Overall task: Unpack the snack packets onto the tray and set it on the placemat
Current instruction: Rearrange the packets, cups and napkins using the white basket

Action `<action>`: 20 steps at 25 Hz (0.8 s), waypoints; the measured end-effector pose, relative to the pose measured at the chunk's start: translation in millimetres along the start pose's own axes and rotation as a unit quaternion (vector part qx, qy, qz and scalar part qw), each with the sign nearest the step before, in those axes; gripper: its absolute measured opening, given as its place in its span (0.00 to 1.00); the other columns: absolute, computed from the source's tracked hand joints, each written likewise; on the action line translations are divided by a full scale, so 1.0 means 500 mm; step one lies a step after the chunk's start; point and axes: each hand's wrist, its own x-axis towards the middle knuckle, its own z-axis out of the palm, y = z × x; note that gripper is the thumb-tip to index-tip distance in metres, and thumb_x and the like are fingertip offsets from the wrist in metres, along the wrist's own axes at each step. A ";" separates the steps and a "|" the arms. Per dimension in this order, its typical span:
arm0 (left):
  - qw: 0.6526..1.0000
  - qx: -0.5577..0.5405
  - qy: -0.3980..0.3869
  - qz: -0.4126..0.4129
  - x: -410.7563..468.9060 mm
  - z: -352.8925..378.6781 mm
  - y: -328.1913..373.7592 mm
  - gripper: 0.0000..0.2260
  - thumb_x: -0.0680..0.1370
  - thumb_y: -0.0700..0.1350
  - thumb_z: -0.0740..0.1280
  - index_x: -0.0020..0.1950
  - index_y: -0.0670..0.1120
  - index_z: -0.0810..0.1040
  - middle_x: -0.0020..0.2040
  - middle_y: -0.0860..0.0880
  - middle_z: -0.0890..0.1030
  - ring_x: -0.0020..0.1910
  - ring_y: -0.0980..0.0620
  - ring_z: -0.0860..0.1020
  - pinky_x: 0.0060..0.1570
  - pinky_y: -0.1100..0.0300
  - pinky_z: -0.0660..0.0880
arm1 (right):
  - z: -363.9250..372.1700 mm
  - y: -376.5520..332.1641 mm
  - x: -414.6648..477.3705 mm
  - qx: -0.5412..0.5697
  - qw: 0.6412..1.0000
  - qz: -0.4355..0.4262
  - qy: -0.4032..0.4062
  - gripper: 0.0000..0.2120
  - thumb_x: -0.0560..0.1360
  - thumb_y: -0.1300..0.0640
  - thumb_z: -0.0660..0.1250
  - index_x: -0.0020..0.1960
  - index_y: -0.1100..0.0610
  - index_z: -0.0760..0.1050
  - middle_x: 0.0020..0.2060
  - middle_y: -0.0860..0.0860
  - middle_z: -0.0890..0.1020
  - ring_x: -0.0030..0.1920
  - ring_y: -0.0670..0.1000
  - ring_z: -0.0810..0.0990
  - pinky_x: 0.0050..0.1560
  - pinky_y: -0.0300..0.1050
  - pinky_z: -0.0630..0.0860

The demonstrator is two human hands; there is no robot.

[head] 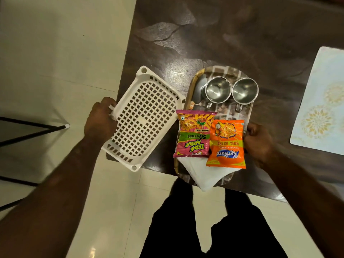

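A patterned oval tray (220, 70) lies at the near edge of the dark table (232, 34), partly overhanging it. On the tray lie a pink snack packet (192, 135) and an orange snack packet (227, 144) side by side, over a folded white napkin (206, 174). My right hand (258, 144) grips the tray's right rim next to the orange packet. My left hand (101, 121) holds the left end of a white perforated plastic basket (143, 116), which is tilted at the table's left corner with nothing in it. The pale placemat (322, 103) lies at the far right.
Two steel cups (217, 90) (244, 92) and a grey spoon-like item (200, 88) stand on the tray's far half. A black metal frame (31, 129) stands on the tiled floor at left. My legs are below the table edge.
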 end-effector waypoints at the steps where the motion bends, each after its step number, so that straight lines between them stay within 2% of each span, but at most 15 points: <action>1: 1.000 0.011 -0.001 0.001 0.001 0.000 0.003 0.18 0.75 0.32 0.65 0.63 0.46 0.73 0.56 0.37 0.78 0.52 0.36 0.79 0.53 0.42 0.78 | -0.008 0.005 0.003 0.001 1.000 0.007 0.003 0.09 0.79 0.66 0.71 0.58 0.62 0.83 0.49 0.61 0.88 0.47 0.65 0.89 0.49 0.65 0.86; 3: 1.000 0.027 -0.005 -0.001 0.001 0.000 0.008 0.19 0.74 0.32 0.66 0.63 0.45 0.74 0.57 0.36 0.78 0.52 0.35 0.79 0.52 0.41 0.78 | -0.022 0.008 0.008 -0.001 1.000 0.019 0.013 0.08 0.79 0.65 0.72 0.58 0.62 0.83 0.49 0.61 0.88 0.47 0.64 0.89 0.51 0.66 0.85; 4: 0.999 0.033 -0.005 -0.004 0.001 0.000 0.011 0.19 0.74 0.31 0.66 0.63 0.45 0.74 0.57 0.36 0.77 0.52 0.34 0.79 0.52 0.41 0.79 | -0.027 0.007 0.011 -0.003 1.000 0.023 0.015 0.08 0.79 0.65 0.72 0.58 0.62 0.83 0.48 0.60 0.88 0.45 0.62 0.89 0.48 0.63 0.86; 7: 0.999 0.043 -0.001 -0.013 -0.002 0.004 0.015 0.19 0.74 0.31 0.65 0.63 0.45 0.74 0.57 0.36 0.77 0.52 0.34 0.79 0.53 0.40 0.79 | -0.044 0.006 0.027 -0.017 0.999 0.021 0.024 0.06 0.79 0.63 0.73 0.55 0.61 0.84 0.45 0.58 0.88 0.36 0.52 0.88 0.36 0.49 0.86; 10: 0.999 0.042 -0.004 -0.026 -0.009 0.008 0.015 0.18 0.75 0.31 0.64 0.63 0.45 0.74 0.57 0.36 0.76 0.53 0.34 0.79 0.53 0.40 0.78 | -0.061 0.002 0.045 -0.036 0.999 0.016 0.029 0.06 0.79 0.63 0.72 0.55 0.62 0.84 0.42 0.55 0.88 0.37 0.55 0.87 0.42 0.55 0.87; 12: 0.999 0.034 -0.005 -0.039 -0.012 0.011 0.016 0.18 0.75 0.31 0.64 0.63 0.45 0.74 0.58 0.35 0.75 0.53 0.34 0.78 0.53 0.42 0.77 | -0.066 0.000 0.051 -0.043 0.999 0.009 0.027 0.05 0.79 0.63 0.72 0.54 0.61 0.85 0.38 0.50 0.88 0.31 0.49 0.87 0.33 0.47 0.85; 14: 0.998 0.026 -0.008 -0.054 -0.016 0.014 0.021 0.18 0.75 0.31 0.64 0.63 0.44 0.74 0.60 0.35 0.75 0.54 0.33 0.78 0.54 0.42 0.77 | -0.067 -0.003 0.052 -0.051 0.998 0.003 0.024 0.05 0.80 0.62 0.72 0.53 0.61 0.85 0.39 0.51 0.88 0.28 0.44 0.86 0.27 0.41 0.82; 16: 0.998 0.037 0.000 -0.060 -0.024 0.012 0.033 0.19 0.75 0.32 0.64 0.64 0.43 0.74 0.62 0.35 0.73 0.59 0.32 0.75 0.58 0.39 0.76 | -0.069 -0.007 0.052 -0.071 0.997 0.001 0.024 0.04 0.80 0.61 0.71 0.52 0.58 0.85 0.43 0.54 0.89 0.30 0.46 0.87 0.29 0.44 0.84; 17: 0.997 0.055 0.024 -0.054 -0.030 0.008 0.044 0.19 0.74 0.33 0.64 0.64 0.43 0.75 0.62 0.35 0.73 0.61 0.32 0.73 0.59 0.39 0.75 | -0.071 -0.009 0.052 -0.092 0.995 -0.002 0.031 0.05 0.79 0.61 0.71 0.52 0.56 0.85 0.44 0.55 0.89 0.33 0.49 0.88 0.34 0.49 0.87; 19: 0.993 0.069 0.097 -0.007 -0.051 0.004 0.082 0.17 0.72 0.34 0.64 0.60 0.42 0.78 0.59 0.37 0.76 0.58 0.34 0.75 0.57 0.41 0.74 | -0.078 -0.014 0.047 -0.142 0.988 -0.014 0.061 0.07 0.77 0.59 0.72 0.52 0.52 0.86 0.44 0.53 0.89 0.38 0.55 0.89 0.44 0.58 0.88; 20: 0.992 0.047 0.116 0.026 -0.068 0.008 0.110 0.14 0.72 0.35 0.64 0.57 0.42 0.79 0.55 0.38 0.78 0.55 0.35 0.77 0.55 0.44 0.75 | -0.080 -0.017 0.040 -0.155 0.985 -0.017 0.074 0.06 0.76 0.58 0.72 0.49 0.49 0.86 0.42 0.50 0.89 0.39 0.55 0.89 0.46 0.59 0.88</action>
